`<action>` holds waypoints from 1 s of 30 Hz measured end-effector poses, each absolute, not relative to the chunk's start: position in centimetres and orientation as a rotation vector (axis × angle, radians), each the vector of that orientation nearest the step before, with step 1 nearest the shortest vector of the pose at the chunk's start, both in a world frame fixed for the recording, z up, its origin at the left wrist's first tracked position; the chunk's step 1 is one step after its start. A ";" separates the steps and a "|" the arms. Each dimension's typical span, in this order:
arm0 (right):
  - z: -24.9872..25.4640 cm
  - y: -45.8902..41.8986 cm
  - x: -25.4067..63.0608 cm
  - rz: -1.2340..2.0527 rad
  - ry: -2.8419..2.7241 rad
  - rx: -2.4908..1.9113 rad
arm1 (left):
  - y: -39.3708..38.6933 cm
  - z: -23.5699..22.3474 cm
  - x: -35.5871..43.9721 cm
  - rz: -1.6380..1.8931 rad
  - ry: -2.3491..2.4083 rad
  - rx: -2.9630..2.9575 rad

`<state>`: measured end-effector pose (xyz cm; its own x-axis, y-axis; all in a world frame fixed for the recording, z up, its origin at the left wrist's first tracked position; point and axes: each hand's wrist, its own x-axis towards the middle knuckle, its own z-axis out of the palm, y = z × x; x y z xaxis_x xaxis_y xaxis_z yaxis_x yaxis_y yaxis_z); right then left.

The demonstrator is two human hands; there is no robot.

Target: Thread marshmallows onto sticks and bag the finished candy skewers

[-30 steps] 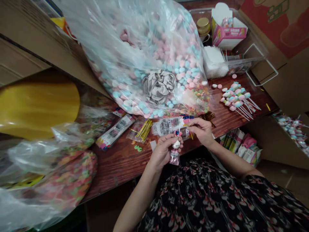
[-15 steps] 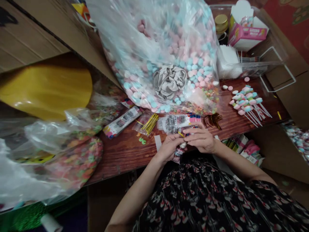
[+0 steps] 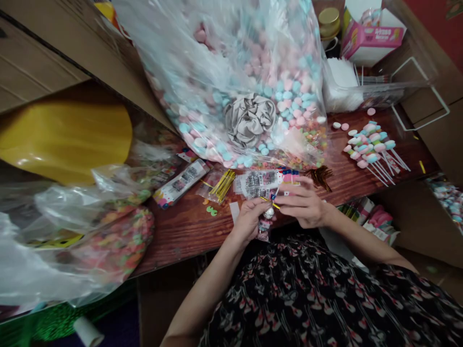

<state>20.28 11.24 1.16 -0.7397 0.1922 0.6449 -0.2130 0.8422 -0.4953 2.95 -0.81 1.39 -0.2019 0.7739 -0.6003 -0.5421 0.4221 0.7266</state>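
My left hand (image 3: 250, 220) is closed round the neck of a small clear packet of sweets (image 3: 264, 225) held over the front edge of the wooden table (image 3: 188, 231). My right hand (image 3: 302, 205) pinches a thin gold twist tie (image 3: 269, 201) at the packet's neck, fingertips close to those of the left hand. Just beyond the hands lies a stack of printed clear bags (image 3: 258, 182). A bundle of gold twist ties (image 3: 221, 185) rests to their left.
A huge clear bag of pink and blue sweets (image 3: 235, 72) fills the table's back. Finished sweet sticks (image 3: 371, 147) lie at the right, with a pink box (image 3: 369, 38) and jar (image 3: 328, 21) behind. Bags of coloured rings (image 3: 115, 241) and a yellow sheet (image 3: 68, 140) sit left.
My right hand left the printed bags and came to the packet's neck with a gold tie. The packet rose a little; both hands now meet at it.
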 end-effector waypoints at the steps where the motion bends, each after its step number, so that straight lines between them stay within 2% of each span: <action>1: 1.7 11.0 20.6 0.787 -2.235 -0.140 | -0.8 1.3 2.9 1.239 1.337 0.265; 4: 2.7 9.6 20.8 1.098 -1.963 -0.589 | -0.5 1.1 2.9 1.307 1.465 0.517; 6: 2.8 8.6 20.2 1.282 -1.899 -0.714 | -0.1 1.5 3.0 1.340 1.536 0.787; 11: 1.2 8.5 18.6 1.727 -1.687 -0.747 | 0.8 4.0 3.2 1.275 1.567 1.173; 14: 0.3 10.0 18.5 2.132 -1.572 -0.638 | 0.6 4.9 3.1 1.205 1.466 1.111; 16: 0.2 10.8 18.6 2.230 -1.700 -0.562 | 0.3 4.8 2.8 1.104 1.345 0.954; 18: 0.8 11.3 18.9 2.030 -2.014 -0.416 | 0.0 4.5 2.3 0.964 1.210 0.736; 21: 2.5 11.4 19.4 1.239 -2.391 -0.005 | -0.1 4.2 1.5 0.736 1.013 0.499; 24: 4.3 11.1 19.7 0.591 -2.383 0.338 | 0.2 4.7 1.0 0.574 0.847 0.463; 27: 5.6 11.0 19.5 0.377 -2.346 0.512 | 0.7 5.6 0.7 0.485 0.776 0.529; 30: 6.5 11.1 19.1 0.392 -2.347 0.637 | 1.1 6.2 0.4 0.399 0.744 0.634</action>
<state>19.11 11.08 6.51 -0.6597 -0.3382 0.6712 -0.5380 0.8361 -0.1074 0.45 1.08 6.23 0.6757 0.5435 -0.4981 -0.1142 0.7447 0.6575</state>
